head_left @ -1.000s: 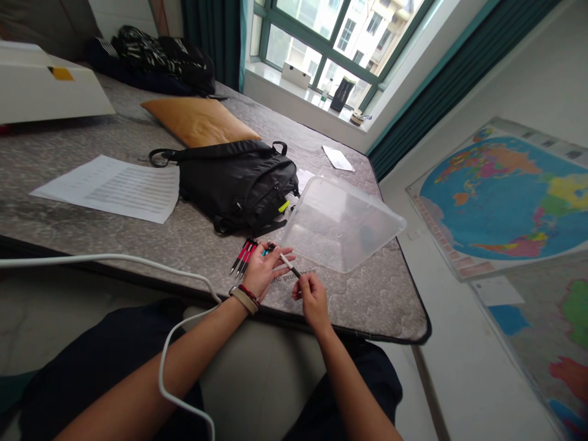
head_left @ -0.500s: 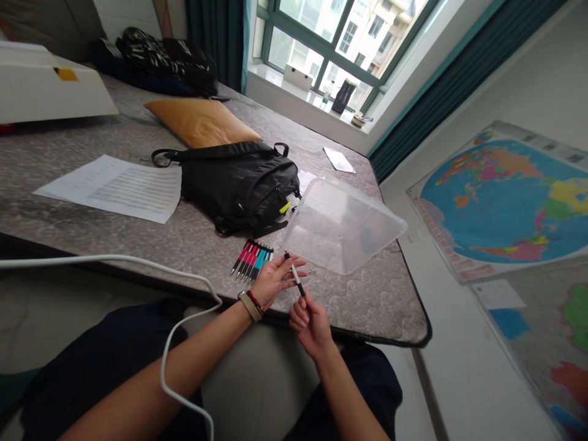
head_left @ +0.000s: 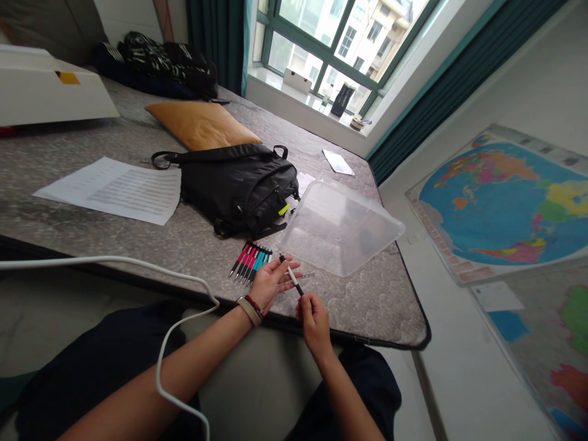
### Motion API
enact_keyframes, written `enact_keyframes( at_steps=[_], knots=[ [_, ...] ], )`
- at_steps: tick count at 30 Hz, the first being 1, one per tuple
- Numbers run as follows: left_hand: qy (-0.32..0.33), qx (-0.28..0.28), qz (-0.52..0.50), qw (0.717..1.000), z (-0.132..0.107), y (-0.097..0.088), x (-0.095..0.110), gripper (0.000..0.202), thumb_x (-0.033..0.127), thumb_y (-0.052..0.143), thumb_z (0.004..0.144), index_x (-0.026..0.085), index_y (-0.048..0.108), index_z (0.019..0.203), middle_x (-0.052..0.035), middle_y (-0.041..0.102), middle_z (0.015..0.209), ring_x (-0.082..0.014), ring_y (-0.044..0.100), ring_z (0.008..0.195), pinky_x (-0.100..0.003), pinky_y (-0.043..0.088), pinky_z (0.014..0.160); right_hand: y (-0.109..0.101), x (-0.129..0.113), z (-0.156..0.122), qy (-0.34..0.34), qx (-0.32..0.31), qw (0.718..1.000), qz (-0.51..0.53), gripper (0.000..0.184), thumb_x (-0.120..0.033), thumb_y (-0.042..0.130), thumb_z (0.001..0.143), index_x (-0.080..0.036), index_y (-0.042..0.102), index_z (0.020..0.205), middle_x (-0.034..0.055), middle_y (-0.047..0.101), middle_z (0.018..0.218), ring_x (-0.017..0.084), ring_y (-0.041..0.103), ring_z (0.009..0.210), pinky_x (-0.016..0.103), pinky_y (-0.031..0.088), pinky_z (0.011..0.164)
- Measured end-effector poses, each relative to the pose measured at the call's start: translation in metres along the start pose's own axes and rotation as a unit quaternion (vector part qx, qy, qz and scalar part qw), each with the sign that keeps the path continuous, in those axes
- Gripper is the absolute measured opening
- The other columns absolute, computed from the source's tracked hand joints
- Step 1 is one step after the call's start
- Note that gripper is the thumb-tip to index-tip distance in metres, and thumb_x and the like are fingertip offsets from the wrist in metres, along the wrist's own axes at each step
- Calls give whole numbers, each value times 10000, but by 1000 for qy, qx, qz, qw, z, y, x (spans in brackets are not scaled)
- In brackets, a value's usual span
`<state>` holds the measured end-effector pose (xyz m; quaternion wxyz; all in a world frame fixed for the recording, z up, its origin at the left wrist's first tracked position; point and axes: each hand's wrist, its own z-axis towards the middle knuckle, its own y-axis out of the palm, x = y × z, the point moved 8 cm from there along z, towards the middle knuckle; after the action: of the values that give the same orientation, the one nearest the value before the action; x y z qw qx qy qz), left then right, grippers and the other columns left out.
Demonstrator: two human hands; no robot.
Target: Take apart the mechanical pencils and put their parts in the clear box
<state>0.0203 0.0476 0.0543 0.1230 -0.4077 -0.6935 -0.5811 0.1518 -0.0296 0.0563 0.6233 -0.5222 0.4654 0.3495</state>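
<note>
My right hand (head_left: 315, 321) is closed around the lower black grip of a white-barrelled pen (head_left: 293, 277), which slants up to the left. Across the pen's upper part lies my left hand (head_left: 271, 283), palm up, its thumb against the barrel and its other fingers stretched out behind. Just left of that hand, a row of several pens (head_left: 248, 262) in red, black and turquoise lies side by side on the grey quilted mattress (head_left: 367, 312). A small, thin, clear-looking item (head_left: 307, 275) lies beyond my left fingertips; its kind is too small to make out.
Beyond the pens sits a black backpack (head_left: 239, 187), with a translucent plastic lid or tray (head_left: 342, 229) to its right. Printed paper (head_left: 114, 190) and an orange-brown cushion-like packet (head_left: 202, 124) lie farther left. A white cable (head_left: 160, 352) loops over my left forearm.
My right hand has shifted slightly up and its fingers have turned on the pen. The pen and my left hand have moved slightly left.
</note>
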Motion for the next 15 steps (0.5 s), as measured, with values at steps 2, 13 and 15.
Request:
enact_keyframes(
  at_steps=[2,13,15],
  knots=[
    [-3,-1,6,1000,-1,0,-1,339,341,701,853,149,618,1120,-166,690,1174,-240,727,918,-307,593,712,3,5,-2,17,0,999,27,411,-557,498,935,-201,559,738,-8,561,611,133,512,535,251,400,528],
    [-36,-92,49,994,-2,10,0,363,377,666,876,150,624,1156,-139,714,1096,-198,736,803,-271,574,691,54,3,-39,259,-149,826,477,380,-493,612,882,-193,487,687,-70,326,529,69,261,434,188,193,389],
    [-51,-93,62,992,-1,9,-1,371,390,645,888,147,619,1167,-148,712,1114,-190,736,780,-252,565,655,53,5,-38,253,-161,849,434,388,-518,591,890,-189,514,700,-55,388,528,77,329,439,194,251,397]
  ],
)
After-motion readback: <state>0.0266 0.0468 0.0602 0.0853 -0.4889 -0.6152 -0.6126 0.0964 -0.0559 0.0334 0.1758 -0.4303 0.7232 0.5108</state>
